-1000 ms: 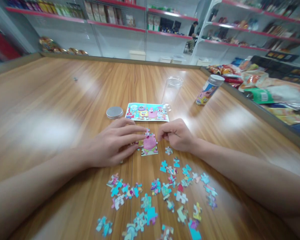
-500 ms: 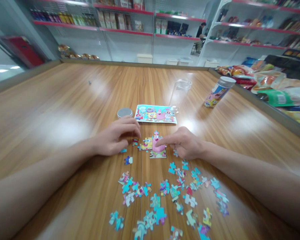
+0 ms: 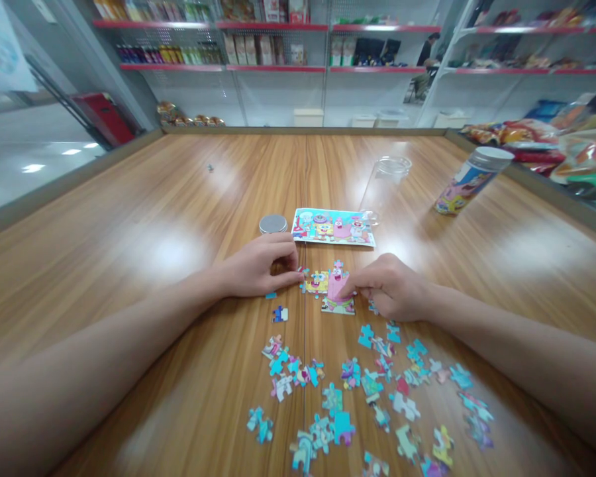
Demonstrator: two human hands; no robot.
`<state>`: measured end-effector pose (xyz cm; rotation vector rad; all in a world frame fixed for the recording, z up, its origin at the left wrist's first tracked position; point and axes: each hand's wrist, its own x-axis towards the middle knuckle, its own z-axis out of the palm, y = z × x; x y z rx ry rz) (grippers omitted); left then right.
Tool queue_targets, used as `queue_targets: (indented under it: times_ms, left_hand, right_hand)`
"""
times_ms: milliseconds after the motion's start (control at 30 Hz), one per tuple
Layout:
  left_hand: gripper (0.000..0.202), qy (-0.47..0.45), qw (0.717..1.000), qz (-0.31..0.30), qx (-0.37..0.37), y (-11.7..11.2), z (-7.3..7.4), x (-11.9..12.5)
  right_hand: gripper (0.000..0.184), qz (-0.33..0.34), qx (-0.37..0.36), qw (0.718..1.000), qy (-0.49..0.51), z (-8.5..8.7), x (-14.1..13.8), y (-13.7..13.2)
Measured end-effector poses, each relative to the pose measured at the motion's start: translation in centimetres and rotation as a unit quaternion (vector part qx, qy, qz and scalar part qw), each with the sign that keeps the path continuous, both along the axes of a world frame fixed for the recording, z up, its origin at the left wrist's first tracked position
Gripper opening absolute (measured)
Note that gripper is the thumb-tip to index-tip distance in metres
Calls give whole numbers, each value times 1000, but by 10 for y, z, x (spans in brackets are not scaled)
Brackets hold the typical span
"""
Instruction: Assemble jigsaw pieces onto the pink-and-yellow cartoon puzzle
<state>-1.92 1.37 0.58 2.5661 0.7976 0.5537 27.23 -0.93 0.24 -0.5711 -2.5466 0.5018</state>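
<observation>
My left hand [image 3: 265, 265] is closed, thumb and fingertips together on a small jigsaw piece [image 3: 302, 271] at the left edge of the joined puzzle. The joined pieces show a yellow square character [image 3: 316, 281] and a pink star character [image 3: 336, 285]. From the right, the stretched index finger of my right hand [image 3: 397, 288] presses on the pink part, its other fingers curled with nothing visible in them. A blue and white piece [image 3: 280, 314] lies below my left hand. Another piece [image 3: 373, 306] is partly hidden under my right hand.
Several loose puzzle pieces [image 3: 332, 399] are spread nearer to me. Beyond my hands are a picture sheet [image 3: 332, 227], a round silver lid [image 3: 273, 224], a clear jar [image 3: 383, 185] and a printed canister [image 3: 469, 182]. Snack bags [image 3: 531, 136] lie off the table's right side.
My left hand has moved toward the joined puzzle and its fingers have closed on a small piece. My right finger stays on the pink part. The whole view has shifted.
</observation>
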Motion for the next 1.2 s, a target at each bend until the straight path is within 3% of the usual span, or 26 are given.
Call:
queue_targets:
  times_ms: [100, 267, 433, 567, 933, 1200]
  left_hand:
    - [14, 2, 1000, 6, 18, 0, -1, -1]
    - [30, 10, 999, -21, 40, -1, 0, -3]
    - [31, 3, 999, 24, 42, -2, -2, -1]
    - [20, -6, 998, 43, 43, -1, -4, 0]
    - [17, -32, 999, 13, -21, 2, -2, 1]
    - [15, -32, 999, -31, -22, 0, 0, 1]
  right_hand:
    - [42, 4, 3, 1000, 4, 3, -1, 0]
    - [42, 5, -3, 1000, -1, 4, -1, -1]
    - [45, -4, 18, 1000, 4, 0, 1, 0]
    - [46, -19, 47, 999, 17, -2, 1, 0]
    - [55, -18, 17, 999, -21, -2, 2, 2]
    - [56, -25, 6, 999, -26, -3, 2, 3]
